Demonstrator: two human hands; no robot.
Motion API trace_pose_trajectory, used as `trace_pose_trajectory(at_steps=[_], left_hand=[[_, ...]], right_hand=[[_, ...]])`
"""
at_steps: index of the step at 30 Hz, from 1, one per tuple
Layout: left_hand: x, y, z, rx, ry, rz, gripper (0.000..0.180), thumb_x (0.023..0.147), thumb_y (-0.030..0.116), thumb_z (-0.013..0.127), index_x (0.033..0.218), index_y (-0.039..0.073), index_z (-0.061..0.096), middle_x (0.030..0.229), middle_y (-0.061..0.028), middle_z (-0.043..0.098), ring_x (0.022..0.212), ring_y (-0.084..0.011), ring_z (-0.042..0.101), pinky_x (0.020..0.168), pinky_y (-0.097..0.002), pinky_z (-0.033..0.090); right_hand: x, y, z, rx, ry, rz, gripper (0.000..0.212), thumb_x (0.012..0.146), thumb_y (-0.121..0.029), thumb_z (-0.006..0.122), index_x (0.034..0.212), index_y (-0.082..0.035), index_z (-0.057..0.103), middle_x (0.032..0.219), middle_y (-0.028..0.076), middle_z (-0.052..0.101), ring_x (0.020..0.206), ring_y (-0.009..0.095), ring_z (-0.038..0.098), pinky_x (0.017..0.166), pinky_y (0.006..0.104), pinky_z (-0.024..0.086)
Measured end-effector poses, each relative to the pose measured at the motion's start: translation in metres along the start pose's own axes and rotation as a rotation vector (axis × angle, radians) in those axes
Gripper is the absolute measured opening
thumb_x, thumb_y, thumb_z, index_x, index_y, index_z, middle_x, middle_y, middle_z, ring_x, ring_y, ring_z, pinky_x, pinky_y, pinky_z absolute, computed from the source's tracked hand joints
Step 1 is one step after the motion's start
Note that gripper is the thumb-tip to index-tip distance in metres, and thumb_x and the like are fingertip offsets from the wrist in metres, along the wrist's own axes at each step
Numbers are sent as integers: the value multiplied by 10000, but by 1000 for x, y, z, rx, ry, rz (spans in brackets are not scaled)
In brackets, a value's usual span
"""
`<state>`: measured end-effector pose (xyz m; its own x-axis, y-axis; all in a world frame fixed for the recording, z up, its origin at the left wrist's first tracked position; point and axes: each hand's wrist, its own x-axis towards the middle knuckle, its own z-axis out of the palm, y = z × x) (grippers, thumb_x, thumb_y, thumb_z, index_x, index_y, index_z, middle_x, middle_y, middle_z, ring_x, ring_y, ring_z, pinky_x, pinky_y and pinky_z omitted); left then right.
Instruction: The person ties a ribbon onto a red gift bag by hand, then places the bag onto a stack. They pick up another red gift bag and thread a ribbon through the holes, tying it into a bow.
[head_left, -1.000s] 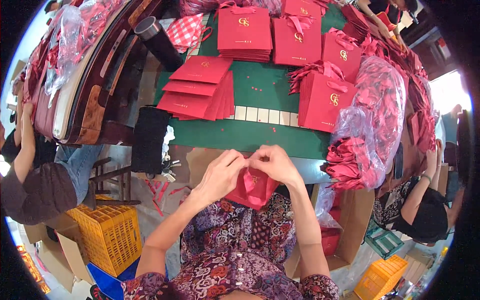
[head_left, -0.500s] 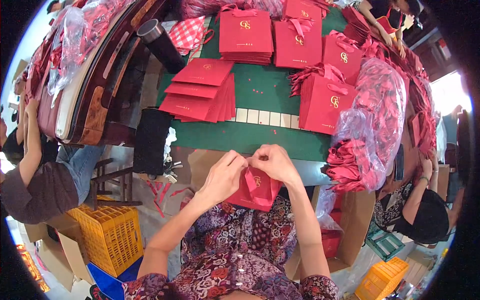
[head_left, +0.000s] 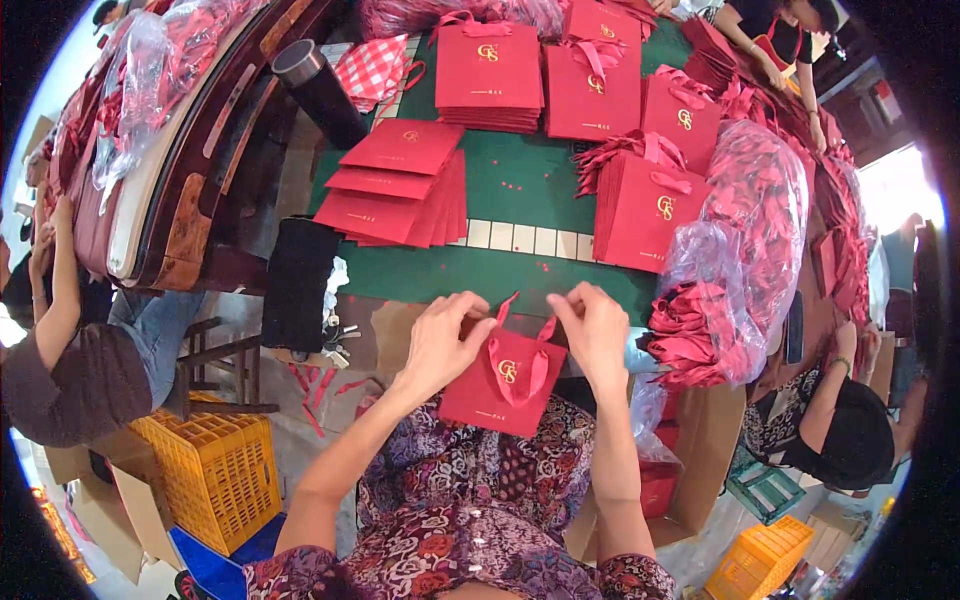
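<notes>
A small red paper gift bag (head_left: 480,402) with a gold emblem rests against my lap at the table edge. A red ribbon handle (head_left: 538,372) loops down over its front, and two ribbon ends stand up from its top edge. My left hand (head_left: 447,338) is beside the bag's upper left corner, thumb near the ribbon and fingers loosely bent and apart. On the other side, my right hand (head_left: 600,335) is open, its thumb and forefinger apart near the right ribbon end. Neither hand visibly grips the ribbon.
Fanned red bags (head_left: 400,190) lie on the green table (head_left: 500,275), with stacks of finished red bags (head_left: 490,75) behind. Clear plastic sacks of red ribbons (head_left: 755,220) bulge at right. A black tumbler (head_left: 325,95) stands at left; yellow crates (head_left: 215,475) sit below. Other people work on both sides.
My hands have parted from the ribbon at the bag's top, the right one moving right. The bag now tilts to show its front, with the handle loop hanging down and both ends sticking up.
</notes>
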<state>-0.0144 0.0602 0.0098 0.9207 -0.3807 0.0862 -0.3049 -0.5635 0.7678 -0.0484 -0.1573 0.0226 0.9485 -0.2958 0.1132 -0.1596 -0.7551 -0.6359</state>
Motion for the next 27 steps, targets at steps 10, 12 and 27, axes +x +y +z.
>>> trace_pose_trajectory(at_steps=[10,12,27], left_hand=[[18,7,27,133,3,55,207,808,211,778,918,67,678,772,-85,677,792,-293,611,729,-436,493],[19,3,34,112,12,76,170,816,180,766,913,68,683,773,-87,682,780,-289,611,718,-429,495],[5,-11,24,-914,-307,-393,61,957,90,672,968,30,670,951,-18,705,865,-75,628,796,-226,500]], right_hand=[[-16,6,12,85,-110,54,202,837,-160,755,852,-22,608,773,142,686,710,330,688,622,452,506],[-17,-4,9,199,-138,53,160,867,-120,726,889,-14,608,786,137,683,719,296,692,633,406,520],[-27,-2,23,841,-316,187,130,907,-86,736,998,3,710,867,43,737,780,92,671,719,254,538]])
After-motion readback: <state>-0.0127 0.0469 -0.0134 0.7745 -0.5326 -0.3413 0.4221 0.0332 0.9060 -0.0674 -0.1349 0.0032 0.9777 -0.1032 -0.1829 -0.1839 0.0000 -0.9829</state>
